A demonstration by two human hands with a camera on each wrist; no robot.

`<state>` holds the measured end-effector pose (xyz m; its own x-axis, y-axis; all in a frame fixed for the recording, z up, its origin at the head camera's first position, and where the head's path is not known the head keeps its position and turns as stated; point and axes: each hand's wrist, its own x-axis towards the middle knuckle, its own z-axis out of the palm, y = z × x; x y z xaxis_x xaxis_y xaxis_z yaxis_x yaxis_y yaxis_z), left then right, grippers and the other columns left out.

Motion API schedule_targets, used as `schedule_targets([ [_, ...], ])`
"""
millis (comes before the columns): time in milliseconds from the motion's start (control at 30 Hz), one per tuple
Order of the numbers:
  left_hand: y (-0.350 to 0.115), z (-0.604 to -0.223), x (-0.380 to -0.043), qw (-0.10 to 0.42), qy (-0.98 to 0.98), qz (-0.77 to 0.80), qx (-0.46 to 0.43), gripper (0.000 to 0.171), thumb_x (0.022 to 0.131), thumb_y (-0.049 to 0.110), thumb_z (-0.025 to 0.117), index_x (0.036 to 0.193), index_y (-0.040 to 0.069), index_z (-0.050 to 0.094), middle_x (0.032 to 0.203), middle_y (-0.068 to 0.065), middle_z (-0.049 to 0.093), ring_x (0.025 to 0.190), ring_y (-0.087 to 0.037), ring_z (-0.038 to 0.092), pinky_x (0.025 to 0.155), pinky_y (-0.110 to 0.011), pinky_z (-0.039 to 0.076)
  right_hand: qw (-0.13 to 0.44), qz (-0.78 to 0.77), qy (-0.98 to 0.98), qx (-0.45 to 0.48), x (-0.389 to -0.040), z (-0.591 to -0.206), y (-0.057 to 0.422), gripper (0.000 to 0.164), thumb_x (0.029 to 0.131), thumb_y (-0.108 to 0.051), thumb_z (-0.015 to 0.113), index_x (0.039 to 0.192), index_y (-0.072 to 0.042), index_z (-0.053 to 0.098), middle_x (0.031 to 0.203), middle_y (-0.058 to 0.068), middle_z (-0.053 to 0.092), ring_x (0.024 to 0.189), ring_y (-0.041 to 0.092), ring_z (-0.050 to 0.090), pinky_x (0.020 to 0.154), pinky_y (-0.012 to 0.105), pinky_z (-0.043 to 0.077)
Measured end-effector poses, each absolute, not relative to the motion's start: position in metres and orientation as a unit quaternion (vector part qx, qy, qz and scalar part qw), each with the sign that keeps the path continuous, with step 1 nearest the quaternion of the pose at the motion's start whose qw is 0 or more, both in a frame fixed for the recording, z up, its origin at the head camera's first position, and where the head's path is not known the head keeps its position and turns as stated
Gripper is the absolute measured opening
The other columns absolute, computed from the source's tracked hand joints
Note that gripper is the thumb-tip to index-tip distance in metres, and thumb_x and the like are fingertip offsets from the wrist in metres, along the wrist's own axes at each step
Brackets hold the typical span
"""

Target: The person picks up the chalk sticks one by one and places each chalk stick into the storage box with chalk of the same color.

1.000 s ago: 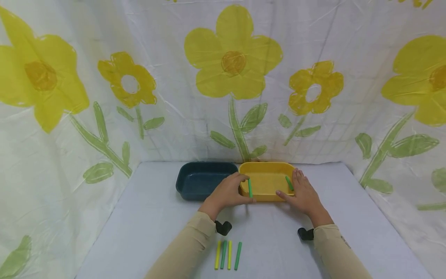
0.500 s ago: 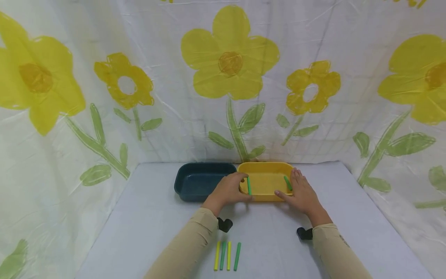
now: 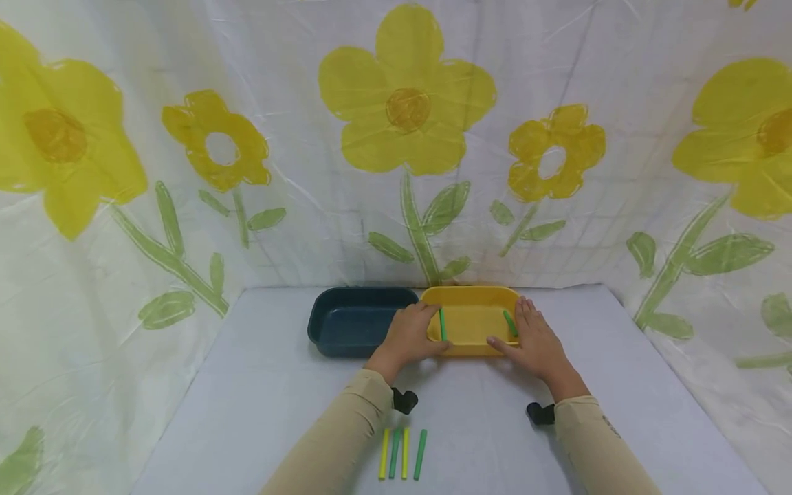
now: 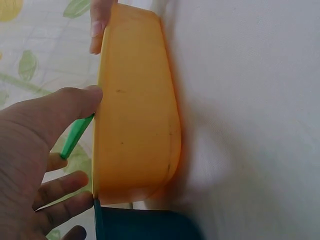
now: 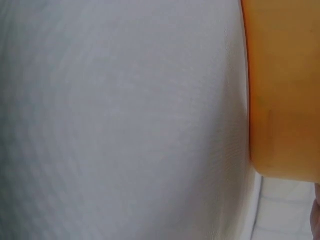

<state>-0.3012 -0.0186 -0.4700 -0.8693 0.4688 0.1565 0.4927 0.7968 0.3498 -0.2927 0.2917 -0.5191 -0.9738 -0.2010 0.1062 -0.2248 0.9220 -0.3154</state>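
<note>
My left hand [image 3: 411,331] is over the left end of a yellow tray [image 3: 473,349], pinching a thin green stick [image 3: 443,324] lengthwise between thumb and forefinger. In the left wrist view the thumb is at the tray's rim and the green stick [image 4: 77,136] runs from it to a fingertip; the other fingers are spread. At the tray's right front corner rests my right hand [image 3: 537,344], its fingers straight along the outer side and its thumb over the front rim. A second green stick [image 3: 510,324] leans inside the tray near that hand.
A dark blue tray [image 3: 346,350] stands against the yellow one's left side. Nearer on the white table [image 3: 482,440] lie yellow sticks [image 3: 405,454] and green sticks [image 3: 421,455], roughly side by side. A flower-printed curtain [image 3: 297,137] hangs behind the trays.
My left hand has shifted slightly forward, bringing its green stick from over the front rim further into the yellow tray. The right hand keeps its place.
</note>
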Motion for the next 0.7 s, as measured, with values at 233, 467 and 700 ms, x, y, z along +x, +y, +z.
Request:
schedule_targets([
  [233, -0.0168, -0.4714, -0.3022, 0.038, -0.949, -0.190, -0.250, 0.082, 0.091, 0.057, 0.079, 0.157, 0.016, 0.053, 0.146, -0.009, 0.062, 0.131, -0.031, 0.060, 0.113, -0.057, 0.048, 0.031, 0.160, -0.981, 0.108, -0.2943, -0.5188, 0.2918, 0.122, 0.098, -0.078, 0.051, 0.165, 0.011, 0.002, 0.175, 0.030, 0.002, 0.164, 0.047, 0.006, 0.132, 0.062, 0.012],
  [467, -0.0195, -0.4665, -0.3003, 0.031, -0.945, -0.203, -0.255, 0.081, 0.092, 0.055, 0.079, 0.157, 0.016, 0.052, 0.147, -0.011, 0.060, 0.132, -0.033, 0.059, 0.114, -0.059, 0.047, 0.031, 0.158, -0.981, 0.107, -0.2946, -0.5162, 0.2912, 0.122, 0.097, -0.079, 0.051, 0.165, 0.010, 0.002, 0.176, 0.029, 0.002, 0.164, 0.046, 0.006, 0.133, 0.062, 0.012],
  [700, -0.0212, -0.4683, -0.2976, 0.016, -0.943, -0.219, -0.250, 0.077, 0.094, 0.053, 0.078, 0.157, 0.017, 0.052, 0.148, -0.010, 0.060, 0.133, -0.031, 0.059, 0.115, -0.057, 0.046, 0.028, 0.160, -0.981, 0.104, -0.2928, -0.5174, 0.2908, 0.122, 0.097, -0.078, 0.051, 0.165, 0.011, 0.003, 0.176, 0.029, 0.002, 0.164, 0.047, 0.006, 0.133, 0.062, 0.011],
])
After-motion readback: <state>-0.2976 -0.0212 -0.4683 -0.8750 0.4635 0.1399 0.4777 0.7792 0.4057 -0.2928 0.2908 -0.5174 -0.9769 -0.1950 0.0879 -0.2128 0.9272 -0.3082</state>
